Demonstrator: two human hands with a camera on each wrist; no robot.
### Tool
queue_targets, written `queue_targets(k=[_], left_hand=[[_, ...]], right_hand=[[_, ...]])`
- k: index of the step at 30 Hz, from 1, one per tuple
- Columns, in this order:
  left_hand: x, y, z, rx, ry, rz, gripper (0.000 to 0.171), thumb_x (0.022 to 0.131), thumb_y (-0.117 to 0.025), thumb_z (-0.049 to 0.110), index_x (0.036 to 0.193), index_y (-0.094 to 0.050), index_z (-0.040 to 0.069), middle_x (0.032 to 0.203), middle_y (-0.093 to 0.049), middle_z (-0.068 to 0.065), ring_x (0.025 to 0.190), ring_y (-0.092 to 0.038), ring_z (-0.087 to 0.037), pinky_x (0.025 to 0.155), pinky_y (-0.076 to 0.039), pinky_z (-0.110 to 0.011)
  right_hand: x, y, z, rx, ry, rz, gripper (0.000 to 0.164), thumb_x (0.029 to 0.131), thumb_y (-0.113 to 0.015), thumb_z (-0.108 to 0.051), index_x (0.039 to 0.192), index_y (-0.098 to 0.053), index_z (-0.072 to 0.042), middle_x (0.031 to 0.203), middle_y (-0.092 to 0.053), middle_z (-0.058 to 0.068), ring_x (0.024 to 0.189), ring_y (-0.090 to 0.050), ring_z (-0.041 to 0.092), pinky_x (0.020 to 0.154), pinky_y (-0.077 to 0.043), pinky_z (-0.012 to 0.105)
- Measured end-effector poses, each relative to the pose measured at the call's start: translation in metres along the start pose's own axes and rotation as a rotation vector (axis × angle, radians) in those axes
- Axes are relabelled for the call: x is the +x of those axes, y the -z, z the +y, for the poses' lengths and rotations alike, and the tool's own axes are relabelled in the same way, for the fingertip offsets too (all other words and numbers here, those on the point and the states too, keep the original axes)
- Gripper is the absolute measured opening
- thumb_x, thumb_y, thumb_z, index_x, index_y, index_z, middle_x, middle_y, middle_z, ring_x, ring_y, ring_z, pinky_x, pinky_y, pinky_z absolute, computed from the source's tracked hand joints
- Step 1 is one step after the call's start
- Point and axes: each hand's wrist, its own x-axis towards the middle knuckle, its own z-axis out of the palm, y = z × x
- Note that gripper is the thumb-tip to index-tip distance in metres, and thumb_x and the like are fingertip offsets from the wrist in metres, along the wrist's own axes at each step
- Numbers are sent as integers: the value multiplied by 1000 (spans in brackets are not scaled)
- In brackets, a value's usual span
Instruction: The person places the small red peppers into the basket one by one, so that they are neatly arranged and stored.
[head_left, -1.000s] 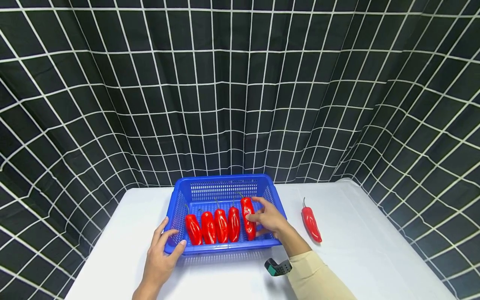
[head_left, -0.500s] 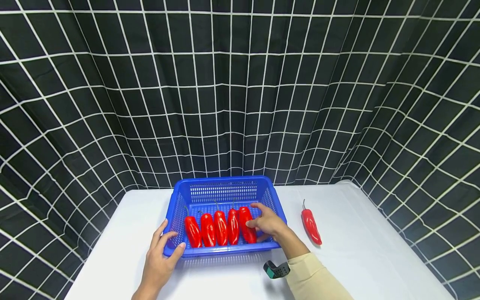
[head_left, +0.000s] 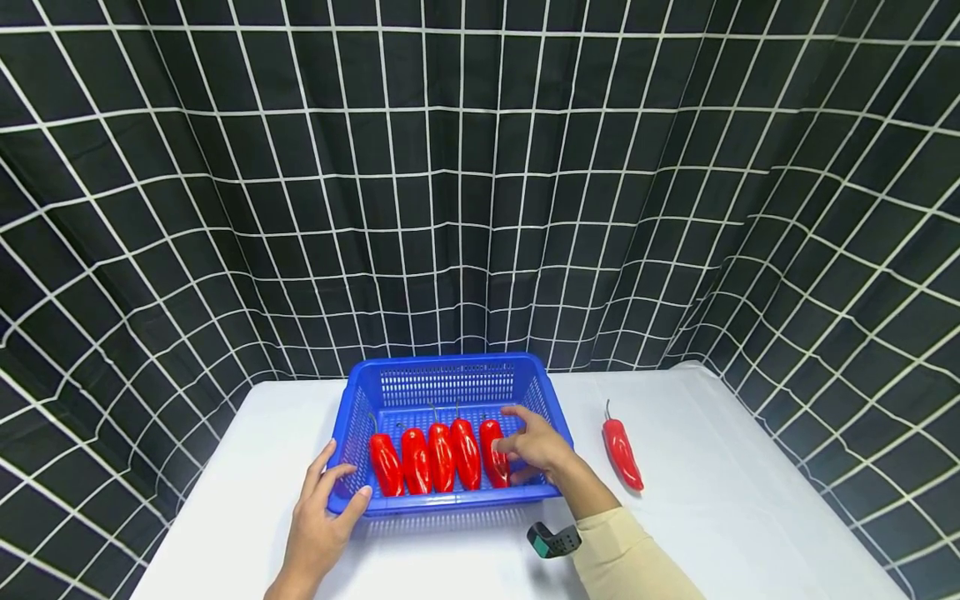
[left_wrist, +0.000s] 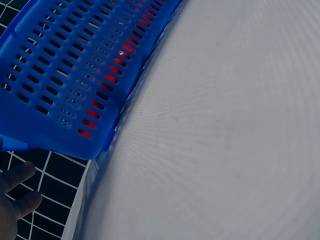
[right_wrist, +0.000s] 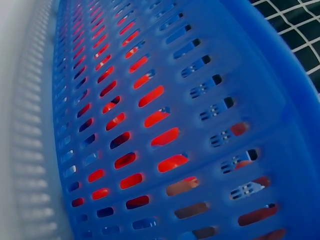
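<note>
A blue slotted plastic basket [head_left: 450,358] holds several glossy red chili peppers in a row along its near side. At its near left corner, my left hand [head_left: 318,508] grips the rim, with the thumb on the front edge and fingers over the side. Two left-hand fingers [left_wrist: 22,192] show beyond the corner in the left wrist view. My right hand [head_left: 542,446] is inside the basket at the right. Its fingers are spread and the thumb overlaps the rightmost chili pepper [head_left: 491,450]. In the right wrist view, red shows through the basket wall [right_wrist: 200,115]; the right hand is mostly hidden.
One more red chili pepper [head_left: 622,454] lies on the white tabletop [head_left: 720,500], right of the basket. A black cloth with a white grid [head_left: 450,200] hangs behind and at both sides. A dark wristband [head_left: 553,540] is by the right sleeve.
My right hand lowered the rightmost chili pepper to the basket floor, and its fingers loosened. The pepper beside it now tilts left at its stem end. My left hand stayed at the corner.
</note>
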Motion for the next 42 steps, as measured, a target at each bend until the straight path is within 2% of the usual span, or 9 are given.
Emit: queue_targets(k=[7, 16, 26, 32, 38, 42], left_hand=[[0, -1, -1, 3, -8, -4, 30, 83, -76, 18, 108, -65, 6, 150, -37, -6, 133, -37, -40, 98, -38, -60], [1, -1, -1, -5, -7, 4, 29, 82, -76, 17, 107, -66, 7, 149, -37, -5, 132, -37, -39, 98, -38, -60], [1, 0, 0, -6, 1, 1, 29, 82, -76, 17, 108, -66, 7, 149, -37, -6, 133, -37, -39, 98, -38, -60], [1, 0, 0, -1, 10, -7, 29, 83, -75, 17, 108, -65, 7, 150, -37, -6, 134, -36, -39, 98, -37, -60], [1, 0, 0, -3, 3, -6, 29, 83, -75, 17, 108, -65, 7, 150, -37, -5, 134, -36, -39, 98, -37, -60], [1, 0, 0, -2, -2, -6, 29, 83, -75, 16, 108, -65, 7, 150, -37, -6, 133, -36, -39, 98, -37, -61]], right_hand=[[0, 5, 1, 121, 103, 10, 66, 83, -68, 3, 142, -41, -8, 95, -56, 20, 87, -63, 41, 59, -56, 53], [-12, 8, -6, 227, 182, 63, 66, 83, -68, 2, 143, -42, -12, 103, -52, 22, 97, -60, 47, 59, -56, 51], [-39, 17, -13, 274, 233, 91, 65, 85, -72, -5, 142, -44, -19, 111, -52, 21, 94, -63, 31, 62, -57, 51], [-59, 23, -19, 286, 271, 68, 63, 86, -71, -6, 141, -44, -21, 118, -48, 28, 99, -60, 33, 64, -56, 53], [-78, 26, -25, 266, 304, 84, 66, 85, -72, -8, 143, -43, -18, 117, -50, 27, 99, -61, 35, 64, -56, 53], [-88, 29, -26, 303, 335, 73, 65, 85, -71, -4, 142, -43, -19, 119, -48, 30, 99, -61, 37, 64, -55, 56]])
